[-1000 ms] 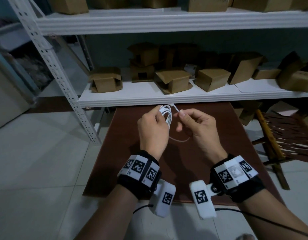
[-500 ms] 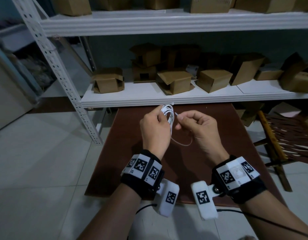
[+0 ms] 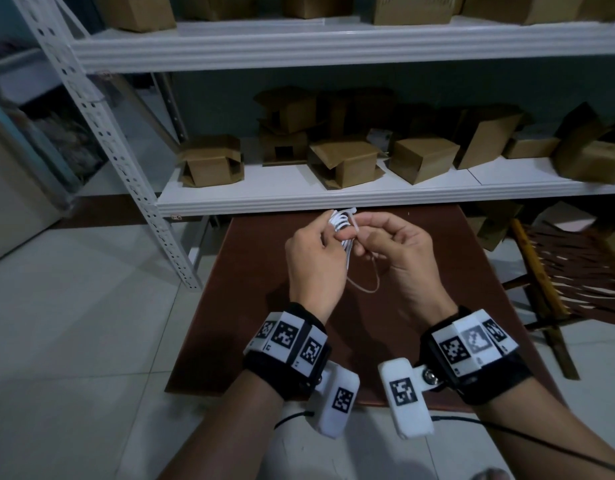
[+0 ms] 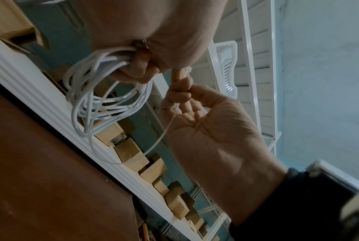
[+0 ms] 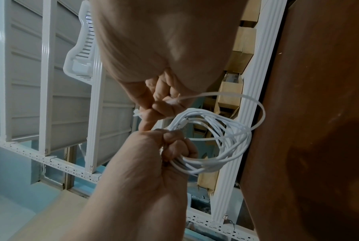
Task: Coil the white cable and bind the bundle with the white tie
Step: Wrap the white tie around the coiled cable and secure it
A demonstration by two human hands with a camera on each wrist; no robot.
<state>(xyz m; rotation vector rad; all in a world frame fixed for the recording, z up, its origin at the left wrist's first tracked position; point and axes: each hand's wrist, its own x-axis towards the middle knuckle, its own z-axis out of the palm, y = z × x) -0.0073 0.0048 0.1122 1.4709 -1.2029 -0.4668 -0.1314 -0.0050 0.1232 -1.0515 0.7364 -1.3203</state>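
Observation:
My left hand (image 3: 328,225) grips the coiled white cable (image 3: 340,220) above the brown table (image 3: 230,306). The coil's loops (image 4: 92,94) hang from its curled fingers in the left wrist view. My right hand (image 3: 354,239) pinches the thin white tie (image 3: 368,287) right beside the coil, both hands almost touching. In the right wrist view the tie (image 5: 257,106) arcs out from the right fingers in a wide loose loop and passes round the coil (image 5: 215,146). The tie's small head (image 5: 136,113) sticks out by the right fingertip.
A white metal shelf (image 3: 333,199) with several cardboard boxes (image 3: 344,162) runs just beyond the hands. Its perforated post (image 3: 126,161) stands at the left. A wooden frame (image 3: 541,271) leans on the tiled floor at the right.
The right hand has closed in on the left hand and the coil. The tie's end no longer sticks up; the tie now hangs in a longer loop beneath the hands.

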